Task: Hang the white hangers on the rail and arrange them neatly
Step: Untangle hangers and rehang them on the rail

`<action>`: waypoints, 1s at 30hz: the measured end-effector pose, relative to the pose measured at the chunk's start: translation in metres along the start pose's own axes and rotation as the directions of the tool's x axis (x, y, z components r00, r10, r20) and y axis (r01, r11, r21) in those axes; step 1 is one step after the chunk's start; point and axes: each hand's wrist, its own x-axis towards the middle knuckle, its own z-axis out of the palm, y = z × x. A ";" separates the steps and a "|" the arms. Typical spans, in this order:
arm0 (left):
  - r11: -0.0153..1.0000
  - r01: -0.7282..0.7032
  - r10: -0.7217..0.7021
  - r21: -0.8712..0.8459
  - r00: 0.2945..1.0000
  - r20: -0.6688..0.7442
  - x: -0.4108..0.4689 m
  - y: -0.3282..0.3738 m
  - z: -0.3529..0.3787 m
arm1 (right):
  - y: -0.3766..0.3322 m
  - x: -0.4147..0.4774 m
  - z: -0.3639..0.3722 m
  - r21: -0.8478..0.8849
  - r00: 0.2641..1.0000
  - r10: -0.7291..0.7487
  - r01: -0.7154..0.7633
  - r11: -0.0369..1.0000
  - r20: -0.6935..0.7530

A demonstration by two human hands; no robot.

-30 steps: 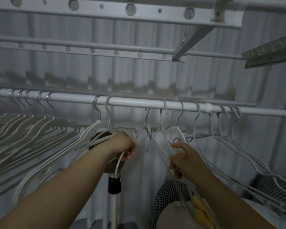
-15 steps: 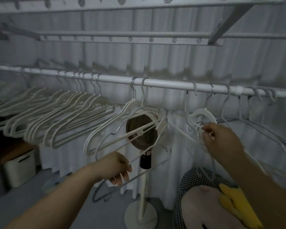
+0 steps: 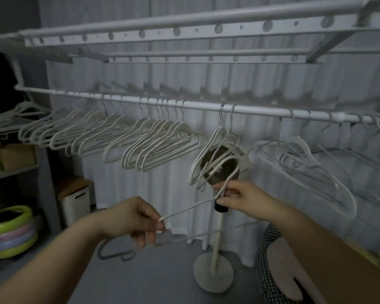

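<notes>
Below the rail (image 3: 261, 111), the left hand (image 3: 136, 218) and right hand (image 3: 246, 198) pinch one loose hanger (image 3: 189, 208). A fan (image 3: 216, 249) stands behind it, under two hung hangers (image 3: 206, 147).

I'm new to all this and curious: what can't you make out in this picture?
Head view:
- Rail: right end cut off by the frame edge.
- Right-side hangers: blurred, uncountable.
- Fan: partly hidden behind two hangers and the right hand.
- Held hanger: its shoulder hidden in the left hand.
</notes>
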 end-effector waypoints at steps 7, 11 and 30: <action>0.986 0.071 -0.026 0.148 0.958 -0.285 -0.050 -0.027 0.004 | -0.034 -0.053 0.025 -0.029 0.971 0.043 -0.037 0.999 0.236; 0.939 0.103 0.076 0.327 0.867 -0.492 -0.057 -0.043 0.020 | -0.045 -0.077 0.039 0.069 0.961 0.138 -0.158 0.985 0.239; 0.983 -0.049 0.059 -0.178 0.997 0.050 -0.071 0.045 0.106 | -0.039 -0.119 0.027 0.300 0.975 0.220 -0.219 0.928 0.032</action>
